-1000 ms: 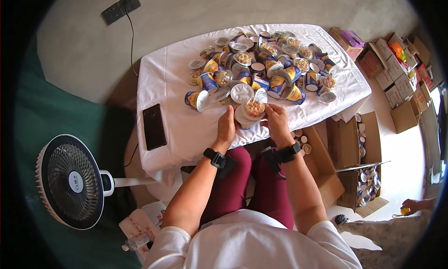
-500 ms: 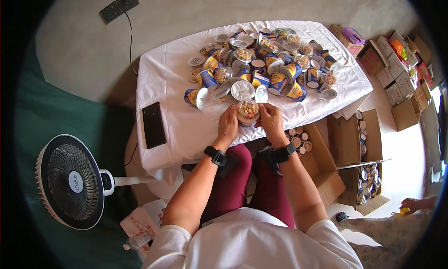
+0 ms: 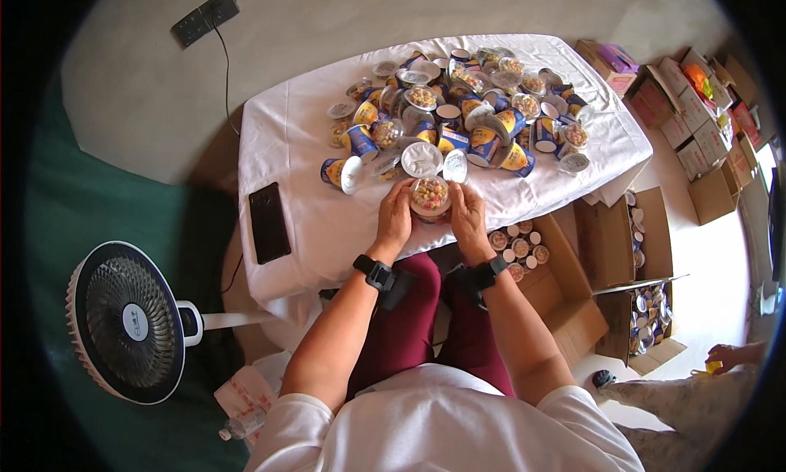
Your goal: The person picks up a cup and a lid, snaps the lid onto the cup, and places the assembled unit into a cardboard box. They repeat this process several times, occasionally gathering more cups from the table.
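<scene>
Between my two hands, at the near edge of the white-covered table, is a cup with a clear dome full of colourful cereal-like pieces. My left hand is closed round its left side, and my right hand grips it from the right. The cup's lower part is mostly hidden by my fingers. Just beyond lie a round white lid-topped cup and a silvery lid. A large heap of blue-and-yellow paper cups and clear-domed tubs covers the far part of the table, many tipped over.
A black phone or tablet lies at the table's left. A white fan stands left. Right of my legs, an open carton holds several cups, with another filled carton beyond. Another person's hand shows at lower right.
My hands have shifted slightly, and the right fingers now wrap the cup's side instead of pinching near its rim. The dome tilts more toward me. The whole view has moved a little.
</scene>
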A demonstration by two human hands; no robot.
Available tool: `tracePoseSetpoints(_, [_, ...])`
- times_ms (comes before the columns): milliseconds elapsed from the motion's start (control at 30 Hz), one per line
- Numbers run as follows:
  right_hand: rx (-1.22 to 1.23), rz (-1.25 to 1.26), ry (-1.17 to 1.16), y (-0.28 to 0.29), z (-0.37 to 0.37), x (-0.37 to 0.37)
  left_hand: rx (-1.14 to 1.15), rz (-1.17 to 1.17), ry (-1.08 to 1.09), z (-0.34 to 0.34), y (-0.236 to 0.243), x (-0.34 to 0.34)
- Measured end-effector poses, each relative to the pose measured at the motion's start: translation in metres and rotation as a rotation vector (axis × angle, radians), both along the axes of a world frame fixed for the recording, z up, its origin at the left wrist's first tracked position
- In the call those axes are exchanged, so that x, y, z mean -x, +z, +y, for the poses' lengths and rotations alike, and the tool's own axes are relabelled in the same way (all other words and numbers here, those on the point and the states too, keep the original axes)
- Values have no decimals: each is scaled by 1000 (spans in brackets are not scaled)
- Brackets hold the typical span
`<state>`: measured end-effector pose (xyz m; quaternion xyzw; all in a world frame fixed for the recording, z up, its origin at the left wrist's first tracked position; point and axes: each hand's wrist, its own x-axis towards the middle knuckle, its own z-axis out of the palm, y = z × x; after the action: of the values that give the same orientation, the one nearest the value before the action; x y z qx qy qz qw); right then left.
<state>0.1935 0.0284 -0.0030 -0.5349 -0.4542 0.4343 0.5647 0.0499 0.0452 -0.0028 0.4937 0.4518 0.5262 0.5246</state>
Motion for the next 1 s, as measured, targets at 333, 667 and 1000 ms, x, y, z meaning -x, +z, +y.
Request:
tracePoseSetpoints(333, [-54, 2, 90, 23, -34, 2, 49, -240, -175, -21, 6, -4])
tracePoseSetpoints(667, [-92, 48, 31, 31, -56, -3, 168, -43, -195, -42, 23, -14])
tracePoseSetpoints(1000, [-195, 11, -143, 29, -68, 2, -112, -60, 11, -55, 10, -34])
